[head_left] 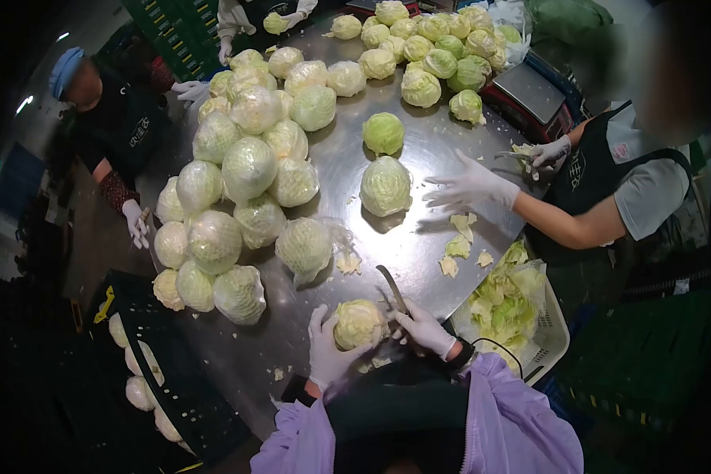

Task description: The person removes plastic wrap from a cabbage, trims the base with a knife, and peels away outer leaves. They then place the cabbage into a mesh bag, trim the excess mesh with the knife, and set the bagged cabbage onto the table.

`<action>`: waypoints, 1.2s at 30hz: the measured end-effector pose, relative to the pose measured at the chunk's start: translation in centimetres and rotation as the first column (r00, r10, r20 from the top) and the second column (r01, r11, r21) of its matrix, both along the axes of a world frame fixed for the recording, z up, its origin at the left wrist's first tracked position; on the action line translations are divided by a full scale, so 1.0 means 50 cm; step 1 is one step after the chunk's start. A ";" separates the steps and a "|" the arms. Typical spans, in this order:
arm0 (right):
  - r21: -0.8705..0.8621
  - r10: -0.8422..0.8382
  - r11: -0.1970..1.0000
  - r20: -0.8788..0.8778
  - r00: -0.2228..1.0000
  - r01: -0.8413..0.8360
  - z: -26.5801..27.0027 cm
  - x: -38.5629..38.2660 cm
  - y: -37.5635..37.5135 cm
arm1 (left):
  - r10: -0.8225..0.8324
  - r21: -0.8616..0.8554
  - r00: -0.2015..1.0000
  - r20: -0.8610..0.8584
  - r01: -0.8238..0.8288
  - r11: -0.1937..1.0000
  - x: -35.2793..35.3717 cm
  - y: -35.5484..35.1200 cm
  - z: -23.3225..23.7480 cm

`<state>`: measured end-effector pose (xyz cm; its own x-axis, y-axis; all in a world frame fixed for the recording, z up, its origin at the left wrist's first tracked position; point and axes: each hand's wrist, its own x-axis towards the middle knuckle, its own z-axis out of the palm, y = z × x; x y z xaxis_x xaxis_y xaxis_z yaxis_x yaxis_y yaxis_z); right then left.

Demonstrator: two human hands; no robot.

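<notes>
At the near edge of the metal table, my left hand (330,352), in a white glove, is wrapped around the left side of a pale cabbage (357,324). My right hand (425,332), also gloved, grips a knife (391,286) whose curved blade points up and away to the left. That hand is close to the cabbage's right side. Farther up the table stand a larger light green cabbage (385,186) and a smaller greener one (383,133). A net-wrapped cabbage (303,246) lies ahead of my left hand.
Wrapped cabbages (249,167) are piled at the left, unwrapped ones (442,47) at the back. A co-worker's gloved hand (474,182) reaches in from the right. A basket of leaves (557,332) stands right, a dark crate (174,371) left, a scale (529,91) at the back right.
</notes>
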<state>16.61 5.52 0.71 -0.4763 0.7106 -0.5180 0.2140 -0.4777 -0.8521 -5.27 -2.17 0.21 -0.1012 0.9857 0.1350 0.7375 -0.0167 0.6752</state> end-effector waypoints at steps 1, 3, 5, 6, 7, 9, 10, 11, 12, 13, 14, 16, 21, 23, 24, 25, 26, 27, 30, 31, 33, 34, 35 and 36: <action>0.123 0.056 0.990 0.123 0.991 -0.071 0.022 0.009 -0.003 | -0.005 -0.004 1.000 0.003 0.005 1.000 0.004 -0.001 -0.009; 0.730 -0.041 0.587 0.458 0.888 -0.349 -0.018 0.024 -0.061 | 0.060 -0.106 0.960 0.274 -0.032 0.994 0.026 -0.011 -0.022; 0.671 -0.024 0.629 0.522 0.853 -0.393 0.010 0.024 -0.094 | 0.080 -0.181 0.975 0.207 -0.042 0.983 0.040 0.004 0.006; 0.602 0.026 0.656 0.586 0.810 -0.456 0.012 0.025 -0.106 | 0.102 -0.247 0.986 0.131 -0.067 0.967 0.045 0.011 0.018; 0.599 0.021 0.660 0.589 0.808 -0.454 0.016 0.024 -0.114 | 0.095 -0.249 0.986 0.134 -0.059 0.967 0.047 0.013 0.017; 0.504 0.071 0.703 0.653 0.754 -0.502 0.025 0.019 -0.121 | 0.047 -0.249 0.999 0.025 -0.039 0.968 0.047 0.014 0.013; 0.502 0.064 0.704 0.660 0.748 -0.503 0.032 0.016 -0.120 | 0.047 -0.252 0.999 0.025 -0.040 0.967 0.050 0.016 0.014; 0.499 0.068 0.706 0.659 0.749 -0.503 0.025 0.012 -0.117 | 0.050 -0.254 0.999 0.000 -0.048 0.966 0.055 0.018 0.016; 0.461 0.091 0.703 0.696 0.712 -0.541 0.010 0.007 -0.114 | 0.051 -0.259 0.998 -0.023 -0.055 0.964 0.056 0.021 0.017; 0.422 0.112 0.698 0.733 0.671 -0.579 -0.005 0.005 -0.110 | 0.049 -0.263 0.999 -0.020 -0.053 0.963 0.056 0.026 0.019; 0.417 0.114 0.701 0.736 0.668 -0.579 -0.022 0.000 -0.103 | 0.073 -0.279 0.997 -0.023 -0.077 0.957 0.057 0.030 0.021; 0.490 0.036 0.709 0.693 0.720 -0.508 -0.062 -0.017 -0.085 | 0.089 -0.290 0.996 -0.020 -0.091 0.953 0.062 0.031 0.028; 0.486 0.036 0.661 0.741 0.671 -0.572 -0.172 -0.031 -0.053 | 0.053 -0.216 0.999 -0.004 -0.053 0.975 0.042 0.014 0.005; 0.670 -0.058 0.663 0.491 0.869 -0.334 -0.213 -0.022 -0.044 | 0.103 -0.170 0.988 0.112 -0.083 0.982 0.027 -0.004 -0.031; -0.103 0.122 0.989 0.151 0.981 -0.107 -0.086 -0.013 -0.012 | 0.125 -0.129 0.964 0.234 -0.097 0.987 0.018 -0.007 -0.049; -0.261 -0.027 0.965 -0.080 0.996 0.005 -0.059 -0.001 0.017 | 0.149 -0.129 0.961 0.232 -0.121 0.984 0.002 -0.015 -0.062; -0.216 -0.061 0.975 -0.060 0.996 0.046 -0.071 -0.002 0.032 | 0.207 -0.308 0.851 0.482 -0.057 0.950 -0.018 -0.016 -0.073; -0.170 -0.102 0.981 -0.041 0.994 0.094 -0.071 -0.005 0.046 | 0.296 -0.452 0.674 0.676 0.063 0.890 -0.021 -0.002 -0.048; -0.011 -0.159 0.987 -0.076 0.984 0.159 -0.031 -0.010 0.098 | 0.061 -0.264 0.826 0.560 0.108 0.958 -0.002 0.050 -0.060; -0.006 -0.165 0.986 -0.078 0.983 0.165 -0.037 -0.004 0.097 | -0.128 -0.097 0.915 0.382 0.178 0.979 0.000 0.070 -0.069; 0.189 -0.212 0.962 0.054 0.976 0.199 -0.055 0.012 0.120 | -0.153 -0.148 0.856 0.493 0.255 0.955 0.015 0.111 -0.086; 0.363 -0.252 0.911 0.113 0.961 0.196 -0.009 0.021 0.107 | -0.132 -0.167 0.797 0.590 0.280 0.945 0.039 0.116 -0.062; 0.363 -0.261 0.910 0.119 0.958 0.203 0.007 0.030 0.095 | -0.105 -0.185 0.726 0.680 0.308 0.933 0.061 0.117 -0.045; 0.475 -0.224 0.876 0.247 0.943 0.084 0.014 0.039 0.079 | -0.110 -0.190 0.835 0.540 0.248 0.950 0.077 0.118 -0.035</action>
<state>18.54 9.45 1.41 -0.2226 0.9503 -0.2176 0.4363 -0.1025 -0.8939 -1.43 3.74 -1.55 0.0931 0.9870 -0.1308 0.2792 0.1002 0.9550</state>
